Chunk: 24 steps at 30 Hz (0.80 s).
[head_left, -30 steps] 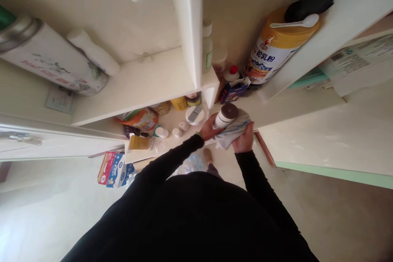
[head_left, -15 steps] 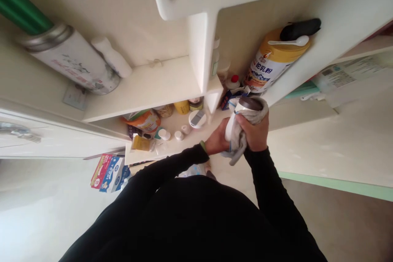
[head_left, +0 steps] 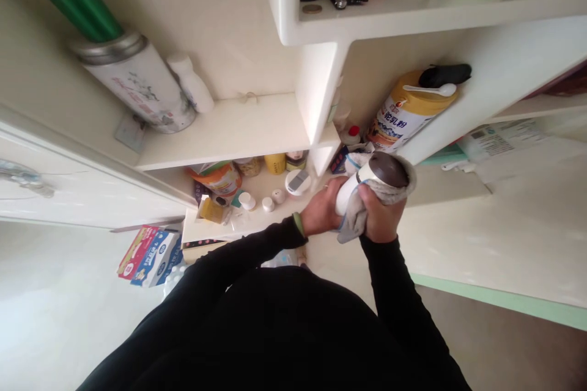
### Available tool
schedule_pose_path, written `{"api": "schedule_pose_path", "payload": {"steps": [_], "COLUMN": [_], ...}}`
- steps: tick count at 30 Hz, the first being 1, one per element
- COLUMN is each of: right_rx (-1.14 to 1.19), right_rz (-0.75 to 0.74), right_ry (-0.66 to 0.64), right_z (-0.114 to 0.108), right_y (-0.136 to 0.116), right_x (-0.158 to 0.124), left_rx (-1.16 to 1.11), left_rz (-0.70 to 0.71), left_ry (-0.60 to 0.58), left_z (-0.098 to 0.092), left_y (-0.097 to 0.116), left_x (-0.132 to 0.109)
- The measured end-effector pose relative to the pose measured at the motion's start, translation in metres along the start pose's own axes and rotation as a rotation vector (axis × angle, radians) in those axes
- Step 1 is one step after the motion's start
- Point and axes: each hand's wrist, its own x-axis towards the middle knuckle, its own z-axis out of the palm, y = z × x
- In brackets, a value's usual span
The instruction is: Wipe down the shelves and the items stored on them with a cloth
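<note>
A white bottle (head_left: 347,195) with a dark brown lid tilts up to the right between my hands. My left hand (head_left: 322,206) is closed around its lower side. With a grey-white cloth (head_left: 353,218) under its fingers, my right hand (head_left: 383,212) grips the bottle near the lid, and the cloth wraps round the lid's far edge. Just behind the bottle stand a dark blue box (head_left: 339,160) and a small container with a red cap (head_left: 353,131). Beyond them is a yellow-lidded can (head_left: 389,116) with a white scoop (head_left: 428,89) and a black object on top.
On the left shelf (head_left: 229,131) stand a floral canister (head_left: 137,85) holding a green cylinder and a white bottle (head_left: 191,82). The lower shelf bears small white jars, a round white device (head_left: 298,182) and packets. Red and blue boxes (head_left: 151,256) sit low at left.
The view has shifted, showing more of the upper shelf. The bottle's brown lid shows more fully now, and the cloth has moved around it with my right hand. Both hands keep their grip.
</note>
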Motion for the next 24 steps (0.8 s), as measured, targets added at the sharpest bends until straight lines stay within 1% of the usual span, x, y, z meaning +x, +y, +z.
{"api": "schedule_pose_path", "payload": {"steps": [3,4,5,6,9,11,13,15,16,19,20,21,22,24], "right_rx": [0.12,0.155,0.181,0.196,0.171,0.134,0.111,0.107,0.11,0.177,0.205,0.223,0.222,0.166], "right_rz": [0.008,-0.002,-0.013,-0.019,0.013,0.053,0.081,0.077,0.063,0.009,-0.014,-0.039,-0.062,-0.08], "right_ry": [-0.087,-0.101,-0.105,-0.101,-0.055,-0.027,-0.026,-0.037,-0.045,-0.086,-0.1,-0.105,-0.1,-0.062], "right_z": [-0.009,-0.01,-0.01,-0.008,0.001,0.007,0.009,0.006,0.003,-0.007,-0.01,-0.011,-0.012,-0.01], "right_y": [0.0,0.0,0.0,0.0,-0.003,-0.004,-0.005,-0.005,-0.005,-0.002,0.0,0.001,0.003,0.005], "right_x": [-0.002,-0.003,-0.004,-0.006,-0.016,-0.023,-0.026,-0.026,-0.024,-0.015,-0.012,-0.011,-0.012,-0.017], "left_rx": [-0.206,-0.238,-0.245,-0.232,-0.144,-0.062,0.032,0.061,0.02,-0.234,-0.302,-0.338,-0.341,-0.293], "left_rz": [0.039,0.033,0.025,0.021,0.036,0.017,-0.034,-0.034,0.0,0.116,0.126,0.122,0.113,0.104], "left_ry": [-0.214,-0.257,-0.268,-0.243,-0.064,0.034,0.075,0.058,0.024,-0.169,-0.217,-0.241,-0.236,-0.147], "left_z": [-0.017,-0.021,-0.023,-0.024,-0.018,-0.012,-0.01,-0.013,-0.016,-0.026,-0.027,-0.028,-0.027,-0.021], "left_y": [0.004,0.006,0.009,0.012,0.022,0.025,0.026,0.025,0.023,0.022,0.022,0.022,0.023,0.022], "left_x": [0.001,0.001,0.0,-0.002,-0.01,-0.015,-0.018,-0.018,-0.018,-0.016,-0.016,-0.017,-0.018,-0.021]}}
